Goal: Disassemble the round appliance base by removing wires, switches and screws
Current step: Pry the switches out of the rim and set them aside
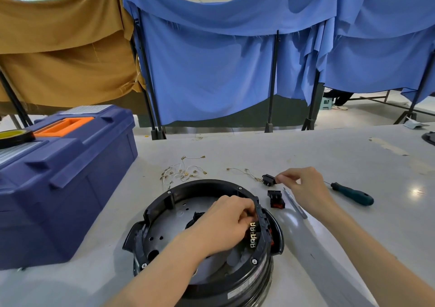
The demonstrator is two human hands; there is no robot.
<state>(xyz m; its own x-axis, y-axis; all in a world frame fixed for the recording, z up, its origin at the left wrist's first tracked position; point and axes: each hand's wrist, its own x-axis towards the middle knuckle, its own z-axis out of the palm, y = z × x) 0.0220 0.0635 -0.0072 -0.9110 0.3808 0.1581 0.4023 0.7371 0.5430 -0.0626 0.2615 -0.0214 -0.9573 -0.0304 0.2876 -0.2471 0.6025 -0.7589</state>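
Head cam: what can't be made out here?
- Head view, left hand: its back hides whatever the fingertips grip inside the round black plastic appliance base.
- Head view, white label on the base wall: print too small.
- Head view, dark flat object: cut off by the right edge.
- Head view, small black rocker switch pinched by right hand: lifted or resting, unclear.

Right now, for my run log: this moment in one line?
left hand: at switches in base | right hand: pinching loose switch | screwdriver: on table
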